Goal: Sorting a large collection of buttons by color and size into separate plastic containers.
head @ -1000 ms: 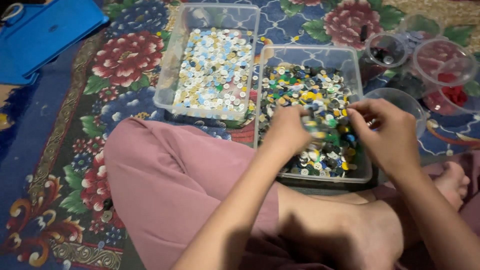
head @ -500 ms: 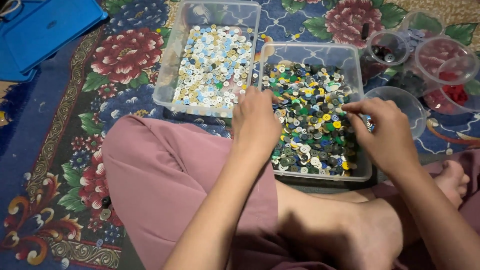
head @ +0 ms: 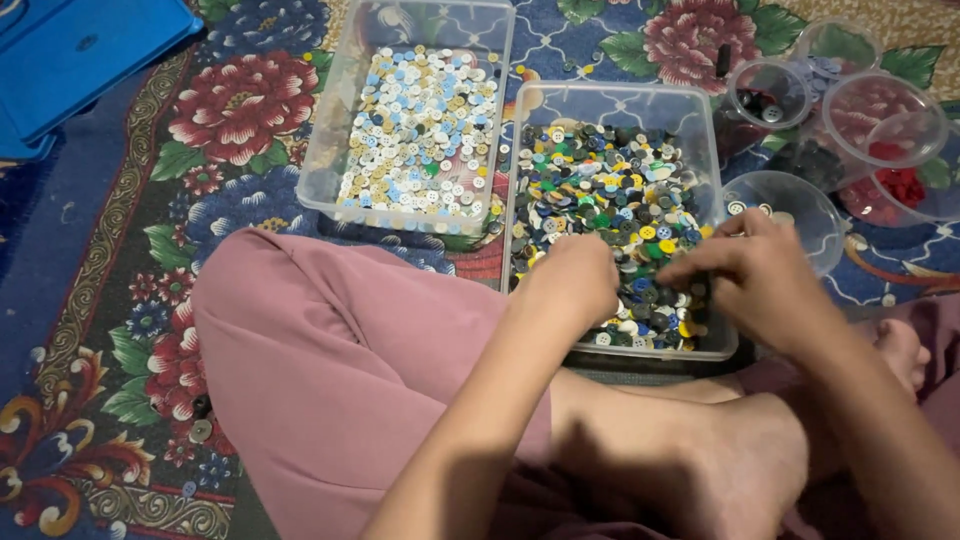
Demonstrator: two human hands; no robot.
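A clear plastic tub (head: 712, 160) in front of me holds a heap of mixed dark, green, yellow and blue buttons (head: 600, 190). My left hand (head: 572, 282) rests curled on the near part of that heap, fingers tucked down among the buttons. My right hand (head: 760, 280) reaches in from the right, fingertips pinched together over the buttons close to the left hand. Whether either hand holds a button is hidden. A second clear tub (head: 330, 150) to the left holds pale white, cream and light blue buttons (head: 420, 130).
Several small round clear cups (head: 885, 110) stand at the right, some with red or dark buttons; one cup (head: 800, 205) sits right beside the tub. A blue lid (head: 70, 60) lies at top left. My crossed legs in pink cloth (head: 340, 380) lie on a floral rug (head: 130, 250).
My left hand moved from the tub's left edge down onto the near buttons. My right hand shifted left toward it, fingers now pinched over the heap.
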